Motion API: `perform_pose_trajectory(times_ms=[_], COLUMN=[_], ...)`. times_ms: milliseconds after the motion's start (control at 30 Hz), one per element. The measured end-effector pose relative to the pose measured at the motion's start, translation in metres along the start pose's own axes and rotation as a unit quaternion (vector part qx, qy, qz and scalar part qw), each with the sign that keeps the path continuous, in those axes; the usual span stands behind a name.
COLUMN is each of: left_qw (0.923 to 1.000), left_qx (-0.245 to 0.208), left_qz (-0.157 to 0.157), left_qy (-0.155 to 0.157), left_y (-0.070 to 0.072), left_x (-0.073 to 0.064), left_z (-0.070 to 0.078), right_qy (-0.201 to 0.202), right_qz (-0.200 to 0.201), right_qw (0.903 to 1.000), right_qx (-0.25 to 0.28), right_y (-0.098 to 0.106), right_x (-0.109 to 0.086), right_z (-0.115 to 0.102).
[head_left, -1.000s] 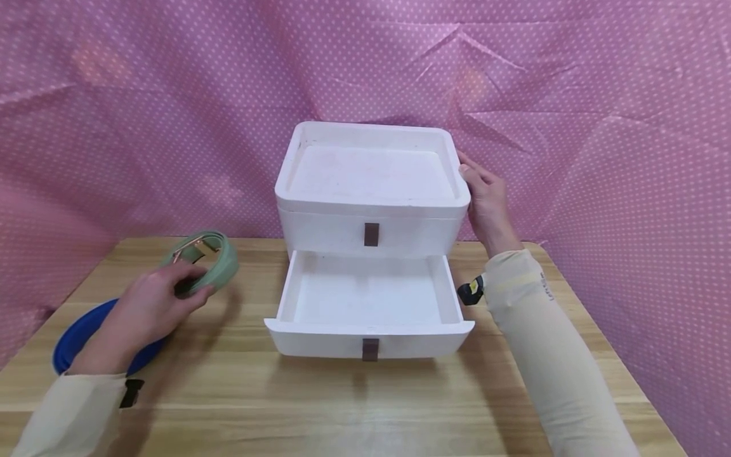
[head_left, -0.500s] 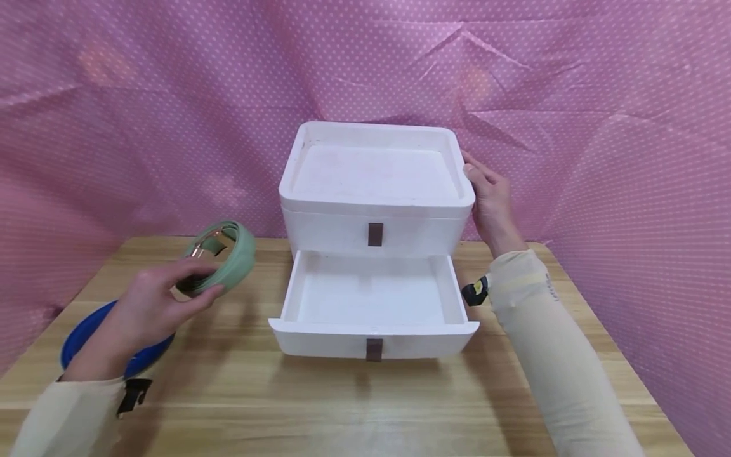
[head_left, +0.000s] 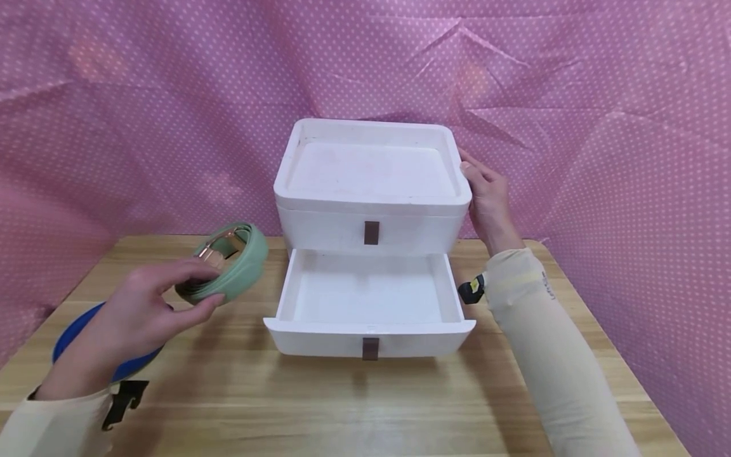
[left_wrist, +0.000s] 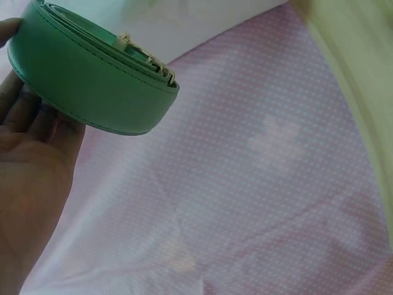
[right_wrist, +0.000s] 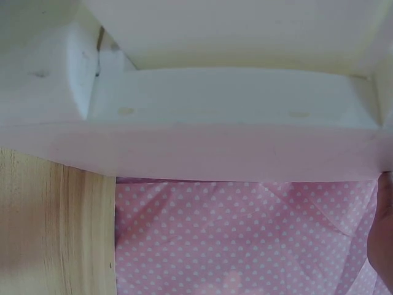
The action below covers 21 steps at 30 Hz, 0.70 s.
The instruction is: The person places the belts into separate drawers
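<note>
My left hand (head_left: 137, 311) pinches a coiled green belt (head_left: 251, 260) with a gold-coloured buckle, held up over the table on the left. In the left wrist view the belt (left_wrist: 92, 86) lies between thumb and fingers, its buckle inside the coil. A white two-drawer storage box (head_left: 325, 228) stands at the middle back. Its lower drawer (head_left: 331, 343) is pulled out, with nothing inside. My right hand (head_left: 489, 200) rests against the box's right side, thumb near the top rim. In the right wrist view only part of that hand (right_wrist: 382, 239) shows, at the right edge.
A blue round dish (head_left: 77, 333) sits at the table's left, partly hidden under my left forearm. Pink dotted cloth (head_left: 599, 127) hangs behind and beside the wooden table (head_left: 365, 412). Brown tabs mark both drawer fronts.
My left hand has carried the belt rightward, away from the dish and closer to the open drawer. My right hand stays against the box, and the drawer has not moved.
</note>
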State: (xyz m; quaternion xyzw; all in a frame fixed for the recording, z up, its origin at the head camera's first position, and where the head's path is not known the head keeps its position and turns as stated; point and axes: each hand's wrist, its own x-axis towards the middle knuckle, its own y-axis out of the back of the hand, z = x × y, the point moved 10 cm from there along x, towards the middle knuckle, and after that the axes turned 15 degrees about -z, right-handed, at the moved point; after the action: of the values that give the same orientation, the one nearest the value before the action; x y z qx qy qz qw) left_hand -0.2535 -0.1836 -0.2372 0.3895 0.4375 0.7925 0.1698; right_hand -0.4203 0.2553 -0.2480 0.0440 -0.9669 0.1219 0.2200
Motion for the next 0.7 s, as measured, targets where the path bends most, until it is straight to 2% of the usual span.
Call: perform_pose_trajectory(times_ms=[200, 367, 433, 567, 700], left_qw=[0.9985, 0.9968, 0.9959, 0.9909, 0.985], left_qx=[0.001, 0.004, -0.008, -0.038, -0.05], left_qz=[-0.019, -0.035, -0.044, -0.055, -0.051], left_qy=[-0.051, -0.073, -0.079, -0.117, -0.157], left_y=[0.001, 0.0, -0.002, -0.005, -0.007], left_x=[0.005, 0.008, 0.01, 0.015, 0.019], left_z=[0.021, 0.04, 0.048, 0.066, 0.082], right_qy=[0.008, 0.004, 0.002, 0.002, 0.003], right_qz=[-0.008, -0.008, -0.007, -0.009, -0.009], right_qw=[0.9997, 0.9998, 0.9999, 0.9999, 0.9999], right_qx=[0.02, 0.016, 0.012, 0.011, 0.009], right_y=[0.0, 0.0, 0.0, 0.0, 0.0], right_x=[0.001, 0.001, 0.0, 0.0, 0.001], right_z=[0.0, 0.0, 0.0, 0.001, 0.001])
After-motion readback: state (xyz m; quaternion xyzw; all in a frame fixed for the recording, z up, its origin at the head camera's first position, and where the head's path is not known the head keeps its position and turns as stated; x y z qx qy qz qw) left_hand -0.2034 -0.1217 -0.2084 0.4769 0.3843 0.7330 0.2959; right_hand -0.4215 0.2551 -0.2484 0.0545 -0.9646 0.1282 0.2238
